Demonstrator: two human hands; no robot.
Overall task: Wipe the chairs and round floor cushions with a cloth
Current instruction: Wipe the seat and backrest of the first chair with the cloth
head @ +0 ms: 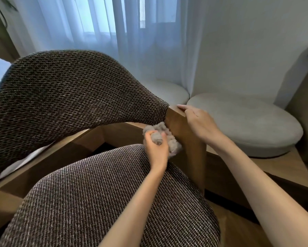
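At the wooden post [187,139] of the chair [69,97]: my left hand [156,148] grips the bunched cloth [167,132] against its inner face, tight beside the seat [114,193]; right hand [197,122] curls over the post's top edge. Two round cushions [244,118] just beyond.

The chair [69,97] filled the left and lower frame, the cloth [167,138] against its post [190,139] at centre. Right of the post lay the near cushion [247,118], the far cushion [167,91] behind it, under the curtain [114,32].
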